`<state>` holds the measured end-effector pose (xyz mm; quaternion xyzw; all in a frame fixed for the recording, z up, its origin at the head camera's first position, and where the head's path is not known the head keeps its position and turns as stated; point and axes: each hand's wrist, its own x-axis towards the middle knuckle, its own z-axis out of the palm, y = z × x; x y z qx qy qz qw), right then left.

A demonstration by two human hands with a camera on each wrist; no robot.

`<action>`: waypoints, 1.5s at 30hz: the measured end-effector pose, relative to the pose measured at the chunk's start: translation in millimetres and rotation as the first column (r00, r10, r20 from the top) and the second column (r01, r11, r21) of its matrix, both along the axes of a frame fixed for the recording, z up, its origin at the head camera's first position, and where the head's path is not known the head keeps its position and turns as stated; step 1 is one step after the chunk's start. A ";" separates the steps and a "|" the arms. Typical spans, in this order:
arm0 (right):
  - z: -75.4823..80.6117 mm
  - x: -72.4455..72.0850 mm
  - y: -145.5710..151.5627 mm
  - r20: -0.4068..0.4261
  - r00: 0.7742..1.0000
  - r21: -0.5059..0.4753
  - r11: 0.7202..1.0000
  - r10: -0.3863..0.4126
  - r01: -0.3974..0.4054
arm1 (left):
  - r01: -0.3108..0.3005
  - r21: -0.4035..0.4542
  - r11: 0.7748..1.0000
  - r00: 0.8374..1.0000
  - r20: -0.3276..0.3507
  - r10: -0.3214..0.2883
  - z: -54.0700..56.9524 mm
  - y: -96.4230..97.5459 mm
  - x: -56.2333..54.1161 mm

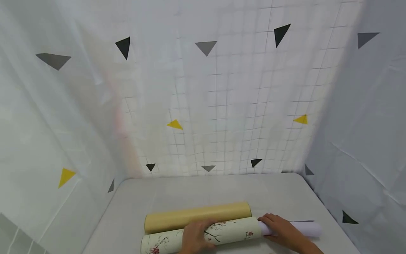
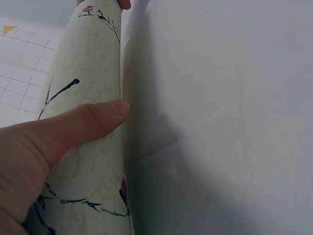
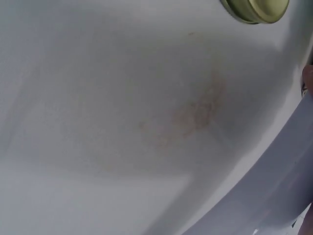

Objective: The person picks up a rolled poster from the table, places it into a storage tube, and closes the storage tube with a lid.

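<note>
A cream roll of paper printed with plum blossom branches (image 1: pixel 234 231) lies across the front of the table. My left hand (image 1: pixel 195 238) grips it around the middle; in the left wrist view the thumb (image 2: pixel 88 122) lies over its surface. From the right end of this roll sticks out a narrower pale lavender roll (image 1: pixel 306 228), whose inner end is hidden. My right hand (image 1: pixel 283 231) holds the lavender roll close to that joint. In the right wrist view the lavender roll (image 3: pixel 264 191) fills the lower right corner, with only bits of fingers at the edge.
Just behind the floral roll lies a gold-yellow roll (image 1: pixel 196 217), nearly parallel to it. The white table (image 1: pixel 203 190) is enclosed by pale sheeting (image 1: pixel 196 88) at the back and both sides, marked with black, grey and yellow triangles.
</note>
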<state>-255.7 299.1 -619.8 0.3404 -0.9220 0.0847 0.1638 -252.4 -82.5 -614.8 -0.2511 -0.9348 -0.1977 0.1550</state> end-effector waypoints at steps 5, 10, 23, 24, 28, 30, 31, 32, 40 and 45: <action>1.6 -1.5 -10.5 0.034 0.999 0.021 1.000 -0.017 0.017 | -0.018 -0.001 1.000 0.999 0.047 0.018 -1.7 -3.6 1.9; 4.5 -3.4 -19.9 0.087 0.995 0.050 0.998 -0.052 0.048 | -0.045 -0.020 0.999 0.997 0.060 0.046 -2.2 -5.8 1.0; 8.3 3.4 -12.0 0.052 0.996 0.015 0.997 -0.078 0.077 | -0.020 -0.001 1.000 1.000 -0.016 0.020 -1.2 -0.1 1.2; 8.9 4.2 -9.1 0.041 0.996 0.020 0.996 -0.085 0.084 | -0.018 0.001 1.000 1.000 -0.009 0.018 -0.2 0.3 1.8; 15.1 7.7 8.7 0.045 0.991 0.071 0.990 -0.128 0.124 | -0.017 0.010 1.000 1.000 0.012 0.017 1.0 2.3 3.7; 18.3 8.8 18.8 0.040 0.989 0.079 0.987 -0.146 0.142 | -0.022 0.005 1.000 1.000 -0.007 0.022 1.3 2.4 4.8; 20.1 8.7 23.5 0.038 0.986 0.083 0.984 -0.160 0.157 | -0.024 0.003 1.000 1.000 -0.020 0.024 1.1 2.3 4.3; 21.2 8.8 27.5 0.035 0.982 0.093 0.979 -0.187 0.183 | -0.029 -0.001 1.000 0.999 -0.036 0.029 1.5 2.2 4.0; 19.0 10.8 51.0 0.146 0.904 0.183 0.909 -0.401 0.374 | -0.044 -0.019 0.999 0.998 -0.052 0.043 1.5 2.2 3.0; 18.1 11.6 56.1 0.167 0.882 0.192 0.892 -0.441 0.410 | -0.039 -0.026 0.999 0.998 -0.040 0.038 -0.4 2.9 4.4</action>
